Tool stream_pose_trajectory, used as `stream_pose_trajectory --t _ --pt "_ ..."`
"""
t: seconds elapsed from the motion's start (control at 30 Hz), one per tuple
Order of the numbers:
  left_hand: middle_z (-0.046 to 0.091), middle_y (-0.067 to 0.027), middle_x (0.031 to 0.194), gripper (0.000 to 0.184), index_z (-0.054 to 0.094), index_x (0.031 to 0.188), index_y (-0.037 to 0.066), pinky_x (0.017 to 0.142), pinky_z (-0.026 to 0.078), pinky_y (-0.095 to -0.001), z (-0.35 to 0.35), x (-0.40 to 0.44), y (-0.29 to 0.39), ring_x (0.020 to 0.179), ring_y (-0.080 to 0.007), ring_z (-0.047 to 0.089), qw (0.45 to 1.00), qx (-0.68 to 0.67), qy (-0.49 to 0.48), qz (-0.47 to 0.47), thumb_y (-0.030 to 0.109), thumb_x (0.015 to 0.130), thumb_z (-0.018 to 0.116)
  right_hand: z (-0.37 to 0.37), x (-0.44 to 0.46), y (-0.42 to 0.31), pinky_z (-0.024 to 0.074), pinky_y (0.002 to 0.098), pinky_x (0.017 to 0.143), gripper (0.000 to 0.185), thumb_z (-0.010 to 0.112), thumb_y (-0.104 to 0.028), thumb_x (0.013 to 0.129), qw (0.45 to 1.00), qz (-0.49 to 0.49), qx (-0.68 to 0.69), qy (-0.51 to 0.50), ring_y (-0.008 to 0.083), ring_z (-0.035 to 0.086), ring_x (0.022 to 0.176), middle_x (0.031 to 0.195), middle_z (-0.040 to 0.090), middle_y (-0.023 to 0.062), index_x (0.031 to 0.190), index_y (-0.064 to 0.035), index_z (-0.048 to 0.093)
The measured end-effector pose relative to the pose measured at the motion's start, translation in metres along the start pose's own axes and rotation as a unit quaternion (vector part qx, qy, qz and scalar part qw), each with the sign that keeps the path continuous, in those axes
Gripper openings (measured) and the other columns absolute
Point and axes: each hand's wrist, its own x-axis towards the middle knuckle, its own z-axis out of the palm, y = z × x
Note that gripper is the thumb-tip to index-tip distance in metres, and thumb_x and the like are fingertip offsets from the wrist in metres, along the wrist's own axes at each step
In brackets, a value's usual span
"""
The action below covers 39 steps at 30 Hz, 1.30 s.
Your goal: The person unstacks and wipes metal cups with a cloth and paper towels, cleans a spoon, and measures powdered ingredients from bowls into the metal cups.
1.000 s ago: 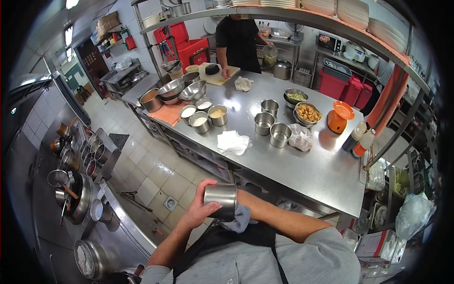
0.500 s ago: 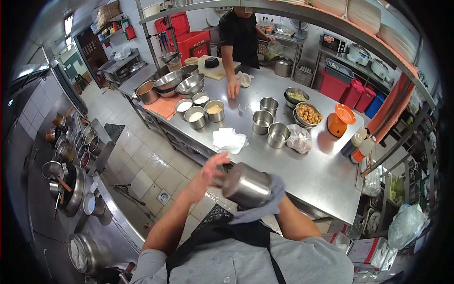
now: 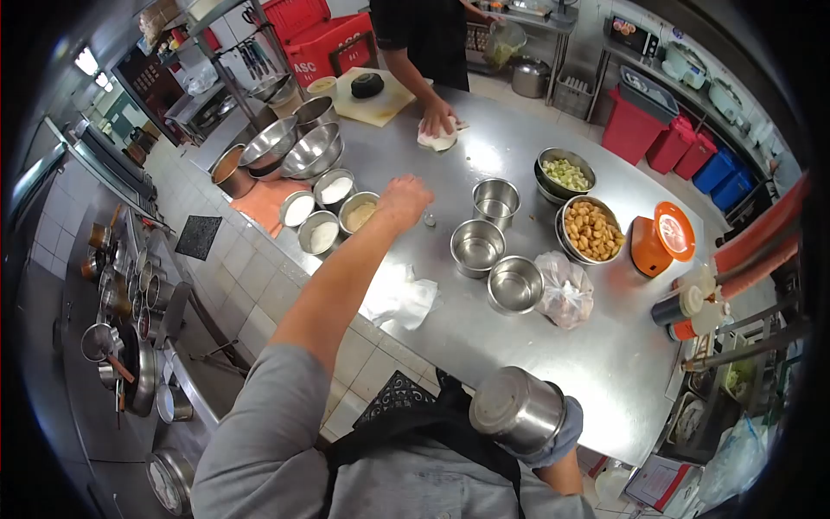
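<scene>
My left hand (image 3: 405, 204) reaches over the steel table (image 3: 553, 381), fingers closed, just right of a cup of tan powder (image 3: 356, 213); what it holds, if anything, is hidden. A small clear object (image 3: 430, 220) lies on the table beside it. Low at the right, a metal pot (image 3: 517, 410) hangs tilted, its base toward the camera. My right hand (image 3: 566, 432) holds it from inside through a grey-blue cloth, which hides the fingers. Three empty metal pots (image 3: 477, 247) stand at mid-table.
Across the table a co-worker's hand (image 3: 439, 117) presses a white cloth. Bowls of chopped greens (image 3: 566, 175) and golden pieces (image 3: 591, 230), an orange scale (image 3: 657, 245) and bottles (image 3: 678, 305) stand right. Steel bowls (image 3: 313, 150) and white-powder cups (image 3: 323, 235) are left, a crumpled white cloth (image 3: 399, 297) nearer.
My left hand has left the pot and stretched forward over the table. My right hand has moved right with the pot. The co-worker's hand has gone onto the white cloth.
</scene>
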Motion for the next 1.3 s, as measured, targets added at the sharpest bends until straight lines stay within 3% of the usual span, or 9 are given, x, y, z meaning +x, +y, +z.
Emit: stream_pose_trajectory --t 0.3,0.47,0.6,0.73,0.9,0.93,1.07,1.17,1.3 --pt "0.066 -0.0087 0.129 0.027 0.073 0.12 0.016 0.119 0.035 -0.0538 0.061 0.074 -0.024 0.132 -0.03 0.056 0.979 0.095 -0.165 0.078 0.02 0.097 0.059 -0.047 0.072 -0.054 0.0563 0.0357 0.09 0.043 0.084 -0.015 0.078 0.998 0.034 -0.032 0.053 0.0186 0.069 0.101 0.112 0.075 0.0084 0.117 -0.0001 0.073" --pt "0.071 -0.0109 0.114 0.016 0.068 0.108 0.011 0.116 0.039 -0.0559 0.06 0.101 -0.046 0.113 -0.0325 0.066 0.992 -0.109 0.058 -0.03 0.013 0.097 0.058 -0.042 0.115 -0.102 0.0563 0.0356 0.09 0.042 0.084 -0.016 0.078 0.994 0.017 -0.105 0.027 0.0187 0.069 0.1 0.112 0.075 0.0084 0.116 -0.0002 0.073" --pt "0.07 -0.013 0.095 0.008 0.057 0.104 0.007 0.102 0.05 -0.0543 -0.022 0.058 -0.038 0.096 -0.032 0.07 0.903 -0.346 0.237 -0.094 0.005 0.096 0.057 -0.013 0.152 -0.145 0.0564 0.0355 0.089 0.042 0.084 -0.016 0.078 0.985 -0.001 -0.172 -0.014 0.0187 0.069 0.1 0.111 0.075 0.0085 0.116 -0.0003 0.073" --pt "0.063 -0.0117 0.092 0.006 0.053 0.103 0.005 0.086 0.052 -0.0427 -0.075 -0.077 -0.035 0.085 -0.0281 0.065 0.79 -0.522 0.286 -0.149 0.007 0.098 0.056 0.044 0.19 -0.178 0.0564 0.0354 0.089 0.042 0.084 -0.016 0.078 0.97 -0.016 -0.237 -0.059 0.0187 0.069 0.1 0.111 0.075 0.0086 0.115 -0.0004 0.073" --pt "0.054 -0.0089 0.094 0.011 0.051 0.102 0.005 0.079 0.051 -0.0364 -0.023 -0.322 -0.101 0.083 -0.0217 0.059 0.708 -0.471 0.385 -0.358 0.005 0.093 0.057 0.149 0.246 -0.216 0.0564 0.0353 0.089 0.041 0.084 -0.016 0.078 0.926 -0.017 -0.355 -0.127 0.0188 0.069 0.1 0.111 0.075 0.0087 0.115 -0.0005 0.073" --pt "0.054 -0.0083 0.096 0.013 0.053 0.1 0.004 0.081 0.051 -0.0337 -0.014 -0.385 -0.118 0.085 -0.0187 0.058 0.567 -0.585 0.413 -0.406 0.002 0.089 0.059 0.172 0.255 -0.22 0.0565 0.0353 0.089 0.041 0.084 -0.016 0.078 0.917 -0.017 -0.376 -0.133 0.0188 0.069 0.1 0.111 0.075 0.0087 0.114 -0.0005 0.073" --pt "0.06 -0.0061 0.082 0.04 0.05 0.122 0.013 0.057 0.042 -0.0264 0.034 -0.67 -0.147 0.069 -0.0127 0.056 0.674 -0.197 0.406 -0.585 -0.001 0.086 0.061 0.266 0.284 -0.226 0.0565 0.0352 0.089 0.041 0.084 -0.016 0.078 0.886 -0.028 -0.44 -0.141 0.0188 0.069 0.099 0.111 0.075 0.0087 0.114 -0.0006 0.073" --pt "0.061 -0.0078 0.075 0.032 0.045 0.124 0.016 0.04 0.023 -0.0273 -0.021 -0.805 -0.124 0.043 -0.0085 0.037 0.301 -0.471 0.526 -0.641 0.008 0.095 0.055 0.343 0.302 -0.232 0.0565 0.0351 0.089 0.041 0.084 -0.016 0.078 0.861 -0.04 -0.486 -0.144 0.0188 0.069 0.099 0.11 0.075 0.0088 0.114 -0.0007 0.073" --pt "0.062 -0.0089 0.074 0.016 0.048 0.118 0.017 0.038 0.017 -0.0262 -0.015 -0.941 -0.103 0.039 -0.0082 0.03 0.144 -0.416 0.61 -0.659 0.025 0.105 0.055 0.42 0.308 -0.234 0.0566 0.035 0.088 0.04 0.084 -0.016 0.078 0.832 -0.042 -0.532 -0.149 0.0188 0.069 0.099 0.11 0.075 0.0089 0.113 -0.0008 0.073"
